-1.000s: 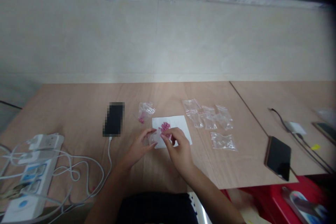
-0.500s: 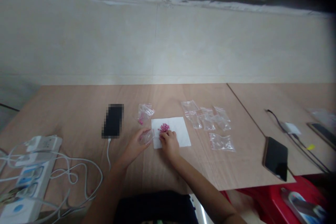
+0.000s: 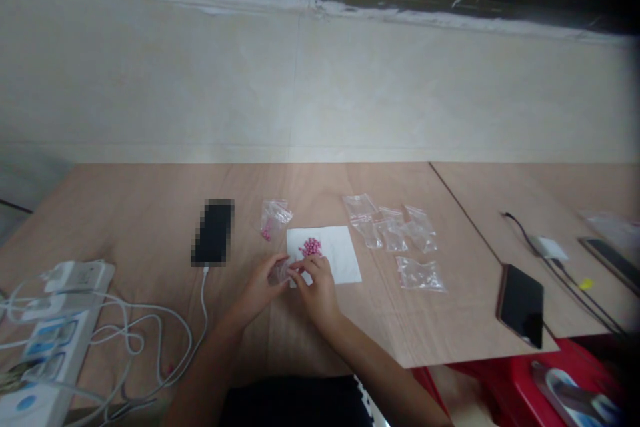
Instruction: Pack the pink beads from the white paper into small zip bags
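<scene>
My left hand (image 3: 261,285) holds a small clear plastic bag (image 3: 281,271) at the near left corner of a white paper sheet (image 3: 336,260). My right hand (image 3: 315,288) is pinched at the mouth of that bag; whether a bead is in the fingers is too small to tell. A little heap of pink beads (image 3: 311,247) lies on the sheet just beyond both hands. A clear bag with pink beads inside (image 3: 273,217) lies left of the sheet.
Several empty clear bags (image 3: 395,230) lie right of the sheet on the wooden table (image 3: 125,213). A phone (image 3: 214,232) with a white cable sits to the left, power strips and cords (image 3: 55,320) at far left. Another phone (image 3: 521,305) rests near the right edge.
My right hand went out to the bead heap, then came back to the bag in my left hand. The view shifted slightly.
</scene>
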### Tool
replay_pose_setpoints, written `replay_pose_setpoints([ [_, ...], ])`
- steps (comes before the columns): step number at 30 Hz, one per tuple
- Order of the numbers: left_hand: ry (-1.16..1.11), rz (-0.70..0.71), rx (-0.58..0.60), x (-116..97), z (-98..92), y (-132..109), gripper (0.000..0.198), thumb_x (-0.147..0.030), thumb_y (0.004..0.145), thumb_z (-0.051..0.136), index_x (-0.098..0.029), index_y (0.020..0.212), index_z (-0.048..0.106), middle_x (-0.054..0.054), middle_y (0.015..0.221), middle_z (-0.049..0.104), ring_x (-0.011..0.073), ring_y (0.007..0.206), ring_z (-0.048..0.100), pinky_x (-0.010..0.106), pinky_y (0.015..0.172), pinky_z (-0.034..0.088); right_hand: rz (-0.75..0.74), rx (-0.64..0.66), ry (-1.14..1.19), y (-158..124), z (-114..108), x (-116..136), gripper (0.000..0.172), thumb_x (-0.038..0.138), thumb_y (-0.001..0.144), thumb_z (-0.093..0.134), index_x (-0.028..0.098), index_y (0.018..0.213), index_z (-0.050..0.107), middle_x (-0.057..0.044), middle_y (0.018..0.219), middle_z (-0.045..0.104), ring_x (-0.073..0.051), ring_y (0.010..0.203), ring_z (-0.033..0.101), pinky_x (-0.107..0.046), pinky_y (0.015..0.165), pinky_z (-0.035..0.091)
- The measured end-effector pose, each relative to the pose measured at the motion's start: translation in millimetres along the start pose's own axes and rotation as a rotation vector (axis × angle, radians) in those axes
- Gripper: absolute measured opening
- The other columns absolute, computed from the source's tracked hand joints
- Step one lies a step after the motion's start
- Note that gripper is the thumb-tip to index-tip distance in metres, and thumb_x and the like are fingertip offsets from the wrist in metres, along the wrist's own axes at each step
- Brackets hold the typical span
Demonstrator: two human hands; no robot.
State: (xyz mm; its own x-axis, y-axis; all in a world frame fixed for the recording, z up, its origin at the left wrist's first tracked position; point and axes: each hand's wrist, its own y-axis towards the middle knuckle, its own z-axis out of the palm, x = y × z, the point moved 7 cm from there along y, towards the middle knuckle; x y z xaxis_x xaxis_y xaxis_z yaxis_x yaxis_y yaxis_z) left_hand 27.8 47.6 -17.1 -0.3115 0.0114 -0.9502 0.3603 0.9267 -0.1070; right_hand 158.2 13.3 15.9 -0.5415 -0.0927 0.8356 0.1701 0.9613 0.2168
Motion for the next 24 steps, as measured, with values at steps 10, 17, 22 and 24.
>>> replay_pose_setpoints([
  [10, -0.012, -0.049, -0.02, -1.8, -10.9, -1.6, 0.035, -0.017, 0.069, 0.063, -0.018, 0.103, 0.056, 0.008, 0.109, 0.061, 0.0231, 0.103, 0.057, 0.041, 0.092, 0.044, 0.063, -0.031, -0.275, 21.1, 9.8, -45.1, 0.018, 0.016, 0.08, 0.051, 0.019, 0.089, 0.066, -0.01, 0.091, 0.059, -0.024, 0.089, 0.048, -0.037, 0.078, 0.041],
  [17, 0.001, -0.013, -0.026, -2.2, -20.2, 8.1, 0.038, -0.016, 0.068, 0.063, -0.019, 0.106, 0.056, 0.008, 0.112, 0.061, 0.0234, 0.105, 0.056, 0.041, 0.091, 0.044, 0.026, -0.039, -0.318, 42.7, 13.4, -40.6, 0.02, 0.014, 0.081, 0.051, 0.02, 0.07, 0.067, -0.008, 0.076, 0.059, -0.022, 0.078, 0.047, -0.034, 0.071, 0.039],
  [22, -0.022, -0.005, 0.0, -1.7, -13.6, 16.3, 0.038, -0.019, 0.068, 0.065, -0.019, 0.105, 0.057, 0.008, 0.109, 0.062, 0.0235, 0.101, 0.057, 0.039, 0.088, 0.046, -0.074, -0.039, -0.137, 29.6, 3.4, -2.1, 0.012, 0.023, 0.081, 0.057, 0.021, 0.078, 0.068, -0.004, 0.075, 0.059, -0.02, 0.079, 0.05, -0.036, 0.076, 0.038],
  [24, -0.041, 0.0, 0.013, -2.6, -9.1, 15.7, 0.039, -0.018, 0.068, 0.066, -0.019, 0.105, 0.057, 0.008, 0.11, 0.062, 0.023, 0.102, 0.057, 0.038, 0.09, 0.045, -0.104, 0.0, -0.115, 20.6, 4.2, 9.8, 0.011, 0.023, 0.08, 0.057, 0.023, 0.083, 0.069, -0.003, 0.078, 0.058, -0.02, 0.08, 0.05, -0.037, 0.079, 0.038],
])
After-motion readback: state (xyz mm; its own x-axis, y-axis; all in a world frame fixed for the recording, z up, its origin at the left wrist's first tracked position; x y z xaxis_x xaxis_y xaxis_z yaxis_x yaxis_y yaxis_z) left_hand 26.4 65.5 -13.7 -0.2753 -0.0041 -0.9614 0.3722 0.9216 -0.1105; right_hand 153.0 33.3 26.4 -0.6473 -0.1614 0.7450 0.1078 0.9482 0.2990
